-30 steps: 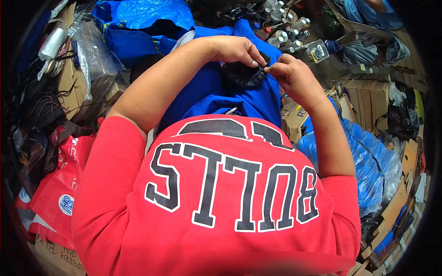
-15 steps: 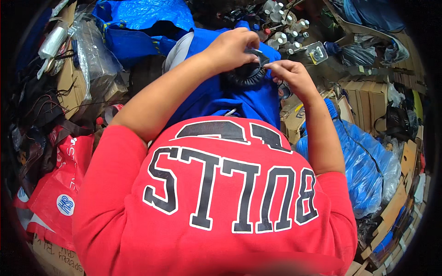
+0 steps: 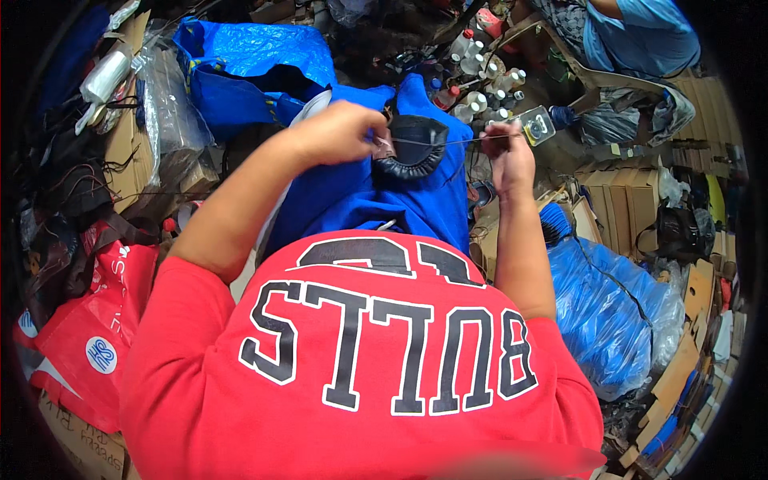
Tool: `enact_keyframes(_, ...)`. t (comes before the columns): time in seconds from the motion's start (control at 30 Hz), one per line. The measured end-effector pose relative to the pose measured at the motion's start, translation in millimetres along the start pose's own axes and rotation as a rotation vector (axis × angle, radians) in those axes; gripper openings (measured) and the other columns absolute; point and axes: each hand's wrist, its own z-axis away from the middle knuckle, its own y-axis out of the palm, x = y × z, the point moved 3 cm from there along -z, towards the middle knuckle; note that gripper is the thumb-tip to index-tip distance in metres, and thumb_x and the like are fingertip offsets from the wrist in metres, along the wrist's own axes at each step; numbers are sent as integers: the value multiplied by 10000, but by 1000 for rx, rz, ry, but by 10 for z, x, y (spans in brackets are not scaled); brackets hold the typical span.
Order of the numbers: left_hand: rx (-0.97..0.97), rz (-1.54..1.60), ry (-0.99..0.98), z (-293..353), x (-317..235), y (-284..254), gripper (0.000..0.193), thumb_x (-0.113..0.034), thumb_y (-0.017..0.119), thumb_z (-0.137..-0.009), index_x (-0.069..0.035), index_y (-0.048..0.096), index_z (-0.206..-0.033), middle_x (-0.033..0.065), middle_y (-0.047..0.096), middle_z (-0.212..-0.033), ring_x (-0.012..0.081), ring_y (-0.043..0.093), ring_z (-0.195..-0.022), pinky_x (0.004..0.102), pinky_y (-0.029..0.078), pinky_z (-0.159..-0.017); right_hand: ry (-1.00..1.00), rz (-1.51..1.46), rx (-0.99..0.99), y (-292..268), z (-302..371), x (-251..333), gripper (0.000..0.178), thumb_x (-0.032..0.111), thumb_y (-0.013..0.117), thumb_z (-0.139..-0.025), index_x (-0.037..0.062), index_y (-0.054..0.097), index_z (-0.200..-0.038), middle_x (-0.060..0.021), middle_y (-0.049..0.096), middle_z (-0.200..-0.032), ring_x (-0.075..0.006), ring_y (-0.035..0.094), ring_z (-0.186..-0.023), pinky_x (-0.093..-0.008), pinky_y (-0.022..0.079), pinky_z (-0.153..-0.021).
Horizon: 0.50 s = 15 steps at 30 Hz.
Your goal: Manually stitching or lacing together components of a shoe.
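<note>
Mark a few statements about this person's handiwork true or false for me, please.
1. The left hand holds the left edge of a black leather-like piece with a gathered rim. True.
2. The right hand grips that piece too. False: it is apart from it, holding a thread.
3. The thread hangs slack. False: it runs nearly straight toward the right hand.
4. Capped plastic bottles are clustered ahead of the right hand. True.
5. A red bag lies on the person's right. False: it is on the left.
</note>
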Motion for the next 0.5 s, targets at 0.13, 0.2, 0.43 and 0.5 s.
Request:
enact_keyframes(0.13,-500,196,-115,-58,110,-250,187,-204,587,-881,-22,633,-891,69,665,-819,171,611,-729,307,469,-654,240,-699,214,157,85,-56,437,422,372,-967,37,577,-939,-85,588,-893,-210,542,-818,-406,426,-864)
enact_keyframes(0.2,-417,905,-42,-177,-1,-96,330,-325,469,-953,-38,626,-902,65,654,-879,171,626,-800,304,474,-734,355,-955,283,226,106,-64,454,424,345,-972,73,511,-736,-14,469,-675,-169,457,-643,-364,422,-779)
enact_keyframes(0.43,427,2076,594,-416,553,83,369,-359,353,-986,-100,504,-771,25,486,-649,194,607,-689,394,462,-858,254,-576,363,22,334,82,502,420,342,-979,125,356,-574,23,249,-487,-114,217,-457,-286,304,-552)
enact_keyframes(0.5,337,1978,505,-331,568,119,363,-355,357,-986,-103,505,-771,22,498,-656,180,608,-665,383,473,-823,264,-508,366,1,392,16,502,427,358,-975,128,347,-572,29,224,-484,-109,201,-447,-281,306,-552)
